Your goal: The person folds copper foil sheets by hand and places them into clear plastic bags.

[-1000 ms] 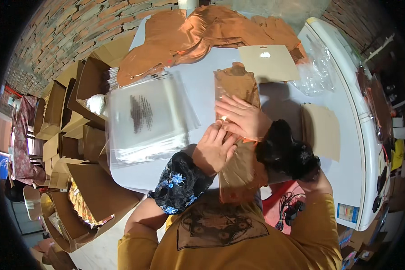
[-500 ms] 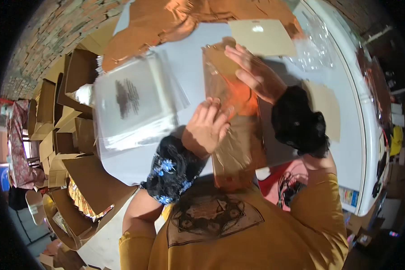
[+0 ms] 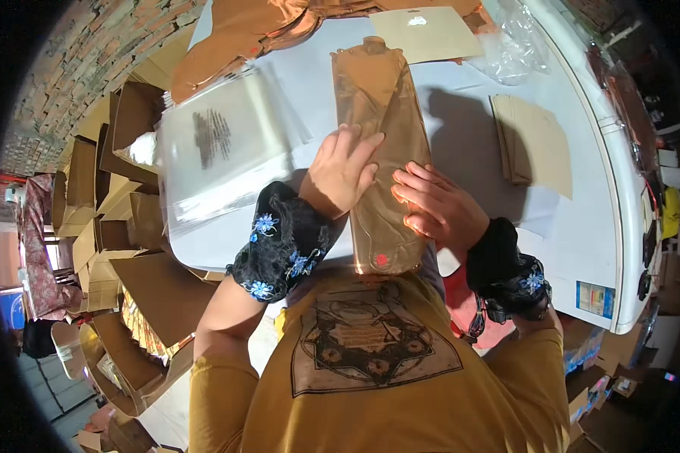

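Note:
In front of me lies a long flat bundle of sheer brown tights (image 3: 389,226), smoothed into a narrow strip with a small red mark near its near end. My left hand (image 3: 342,170) rests on its left side, palm down with fingers spread. At the right edge, my right hand (image 3: 440,205) has loosely bent fingers with gaps between them, touching or just above the fabric; nothing shows gripped in it. A heap of more brown tights (image 3: 238,38) covers the far side of the table.
Clear plastic bags (image 3: 230,162) lie stacked at left. A beige card (image 3: 431,36) and crumpled clear plastic (image 3: 515,49) sit at the far right, and folded beige cards (image 3: 540,143) farther right on the white table (image 3: 574,249). Open cardboard boxes (image 3: 166,287) crowd the left side.
My right hand has come nearer to me, from the far part of the tights to their right edge. My left hand has shifted slightly farther away. The tights now lie flatter and straighter.

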Tool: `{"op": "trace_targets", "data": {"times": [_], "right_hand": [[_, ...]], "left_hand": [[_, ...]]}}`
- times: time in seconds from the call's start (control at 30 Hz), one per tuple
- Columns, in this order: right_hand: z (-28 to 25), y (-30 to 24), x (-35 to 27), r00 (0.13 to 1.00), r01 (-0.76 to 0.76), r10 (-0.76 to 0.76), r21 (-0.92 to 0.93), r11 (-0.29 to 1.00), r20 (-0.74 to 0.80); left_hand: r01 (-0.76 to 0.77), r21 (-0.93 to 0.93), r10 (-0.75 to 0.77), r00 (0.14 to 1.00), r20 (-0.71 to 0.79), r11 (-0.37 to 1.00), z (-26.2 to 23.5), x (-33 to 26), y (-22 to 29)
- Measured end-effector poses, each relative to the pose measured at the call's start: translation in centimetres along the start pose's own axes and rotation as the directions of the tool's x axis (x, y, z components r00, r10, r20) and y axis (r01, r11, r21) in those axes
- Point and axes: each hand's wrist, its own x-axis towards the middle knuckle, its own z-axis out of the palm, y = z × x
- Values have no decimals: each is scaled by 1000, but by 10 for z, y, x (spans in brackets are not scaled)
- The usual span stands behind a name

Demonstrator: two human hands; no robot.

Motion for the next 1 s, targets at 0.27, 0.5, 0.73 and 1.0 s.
{"op": "trace_targets", "data": {"times": [0.27,0.5,0.73,1.0], "right_hand": [[9,2,-4,998,8,-9,-17,1000,-64],[8,3,-2,997,-3,4,7,1000,-79],[14,15,-9,998,-28,30,-43,999,52],[-61,66,-89,715,-480,241,-210,852,-656]], "left_hand": [[26,-362,-15,999,31,932,-38,-16,-3],[-126,-153,160,958,237,980,-53,-53,7],[-157,-204,203,952,228,966,-57,-44,11],[-139,-168,177,955,237,976,-62,-47,12]]}}
